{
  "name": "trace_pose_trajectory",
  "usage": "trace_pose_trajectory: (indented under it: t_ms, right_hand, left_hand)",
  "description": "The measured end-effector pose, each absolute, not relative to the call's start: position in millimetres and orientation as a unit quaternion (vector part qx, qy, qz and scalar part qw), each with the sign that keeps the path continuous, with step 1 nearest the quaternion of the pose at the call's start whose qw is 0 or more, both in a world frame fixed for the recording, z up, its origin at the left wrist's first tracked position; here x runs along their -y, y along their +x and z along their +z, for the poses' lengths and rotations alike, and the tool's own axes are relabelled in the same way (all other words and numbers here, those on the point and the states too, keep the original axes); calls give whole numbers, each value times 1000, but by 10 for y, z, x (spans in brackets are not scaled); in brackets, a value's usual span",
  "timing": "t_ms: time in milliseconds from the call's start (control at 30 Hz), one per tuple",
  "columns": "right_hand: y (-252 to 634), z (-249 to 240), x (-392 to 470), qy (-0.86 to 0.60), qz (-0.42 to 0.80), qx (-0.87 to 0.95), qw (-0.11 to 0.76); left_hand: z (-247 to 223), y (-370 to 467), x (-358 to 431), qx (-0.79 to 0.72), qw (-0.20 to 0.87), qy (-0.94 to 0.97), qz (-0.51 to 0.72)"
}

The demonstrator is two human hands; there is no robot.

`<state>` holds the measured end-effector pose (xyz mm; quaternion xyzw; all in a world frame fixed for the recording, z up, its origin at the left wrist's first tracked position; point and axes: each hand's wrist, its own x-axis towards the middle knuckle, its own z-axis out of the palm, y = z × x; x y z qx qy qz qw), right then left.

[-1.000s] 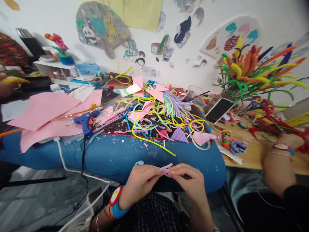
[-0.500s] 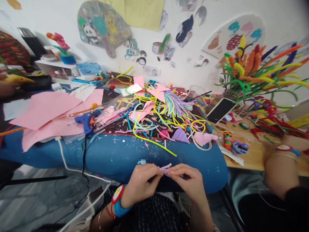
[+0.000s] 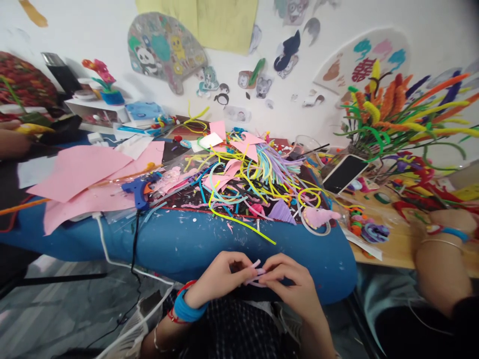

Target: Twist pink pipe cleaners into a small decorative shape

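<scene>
together, left hand (image 3: 223, 275) and right hand (image 3: 290, 280) pinching a pale purple pipe cleaner (image 3: 255, 284), above blue cloth (image 3: 179, 249)

Up on the white wall (image 3: 277, 112) I can see a grey fan (image 3: 161, 59) with a panda on it, yellow paper (image 3: 224, 22) just beside, and farther right a pale fan (image 3: 346, 62) bearing red lettering. Over to the left, a dark flask (image 3: 62, 77) stands near a blue pot (image 3: 112, 97) of bright flowers on a white shelf (image 3: 84, 105). Pink sheets (image 3: 86, 172) overlap on the blue-covered table (image 3: 209, 252), a blue glue gun (image 3: 141, 197) beside them, while a phone (image 3: 345, 174) stands tilted near a fuzzy orange-and-yellow bouquet (image 3: 392, 107).
</scene>
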<state>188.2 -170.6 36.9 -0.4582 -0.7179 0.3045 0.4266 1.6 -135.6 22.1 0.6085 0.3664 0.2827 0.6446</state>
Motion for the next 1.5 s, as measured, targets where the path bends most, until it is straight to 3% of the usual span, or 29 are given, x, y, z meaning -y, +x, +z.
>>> trace_pose_trajectory:
  t_ms: [200,400,733,1100,1267,1500]
  right_hand:
    - [1843,346,1709,-470,283,710,442]
    - [1866,327,1674,-514,259,679,455]
    - [1543,202,1739,-604,19,585,541]
    - [1424,52,1677,-565,403,481,535]
    - [1399,69,1654,-531,464,442,555]
    - [1405,73,1638,-515,489,413,571]
  left_hand:
    - [208,41,1331,-378,678,514,365]
    - [174,18,1334,-359,677,524,372]
    - [213,93,1324,-391,687,436,429]
    - [154,68,1341,-373,662,462,458]
    - [123,77,1332,-383,657,462,457]
    - [127,59,1386,-414,546,553,473]
